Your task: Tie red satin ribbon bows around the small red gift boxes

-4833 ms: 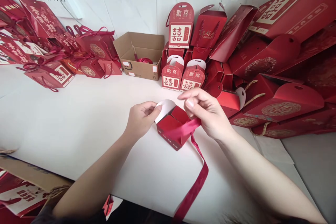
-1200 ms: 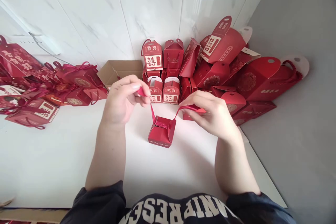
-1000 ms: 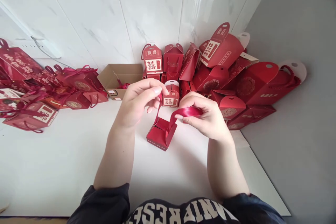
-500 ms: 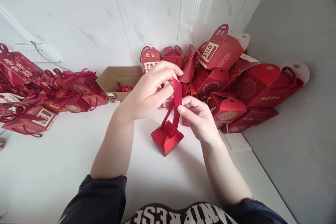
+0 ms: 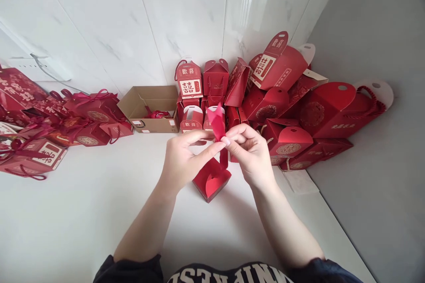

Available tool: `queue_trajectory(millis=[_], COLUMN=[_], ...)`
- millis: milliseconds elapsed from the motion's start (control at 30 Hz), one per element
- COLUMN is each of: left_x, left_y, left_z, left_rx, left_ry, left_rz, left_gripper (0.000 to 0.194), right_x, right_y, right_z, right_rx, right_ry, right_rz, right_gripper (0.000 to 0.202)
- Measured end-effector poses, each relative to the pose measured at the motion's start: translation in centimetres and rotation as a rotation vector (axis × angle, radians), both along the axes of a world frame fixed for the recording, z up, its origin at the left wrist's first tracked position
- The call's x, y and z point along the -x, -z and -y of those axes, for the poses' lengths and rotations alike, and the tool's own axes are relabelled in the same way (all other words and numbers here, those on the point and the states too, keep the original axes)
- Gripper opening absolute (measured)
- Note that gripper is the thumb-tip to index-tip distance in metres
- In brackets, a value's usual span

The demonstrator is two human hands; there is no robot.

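Note:
A small red box (image 5: 212, 181) stands on the white table, its curved flaps folded in at the top. From it a red ribbon (image 5: 217, 124) rises, with its loose ends sticking up above my fingers. My left hand (image 5: 186, 157) pinches the ribbon from the left, thumb and fingertips together. From the right, the thumb and fingers of my right hand (image 5: 250, 152) are closed on the same ribbon. The fingertips of both hands meet just above the box. My fingers cover part of the ribbon.
An open cardboard box (image 5: 154, 126) with red ribbon inside stands by the tiled wall (image 5: 186, 31). Red gift boxes (image 5: 285, 101) are piled at the back and right, beside a grey panel (image 5: 375, 177). More ribboned boxes (image 5: 89, 119) lie at the left on the white table (image 5: 83, 212).
My left hand has come down from above the ribbon and now meets my right hand on it. The ribbon's ends now point up. The view has shifted slightly.

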State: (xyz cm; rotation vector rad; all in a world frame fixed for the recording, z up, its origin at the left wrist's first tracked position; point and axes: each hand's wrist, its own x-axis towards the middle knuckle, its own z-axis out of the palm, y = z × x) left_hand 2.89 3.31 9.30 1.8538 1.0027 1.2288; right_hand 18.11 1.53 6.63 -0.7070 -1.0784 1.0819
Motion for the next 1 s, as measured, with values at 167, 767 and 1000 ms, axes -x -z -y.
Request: queue_trajectory(millis=[167, 767, 1000], left_x=[0.3, 0.2, -0.2], left_y=[0.2, -1.2, -2.6], left_z=[0.0, 0.2, -1.0], left_rx=[0.001, -0.017, -0.17], left_ry=[-0.102, -0.142, -0.031], left_rz=[0.079, 0.078, 0.1], left_gripper=[0.024, 0.029, 0.022], right_x=[1.0, 1.3, 0.1], right_y=[0.6, 0.5, -2.0], right_z=[0.4, 0.8, -0.4], right_rx=[0.01, 0.032, -0.141], right_ry=[-0.042, -0.099, -0.039], right_rz=[0.076, 0.244, 0.332], right_gripper=[0.016, 0.02, 0.007])
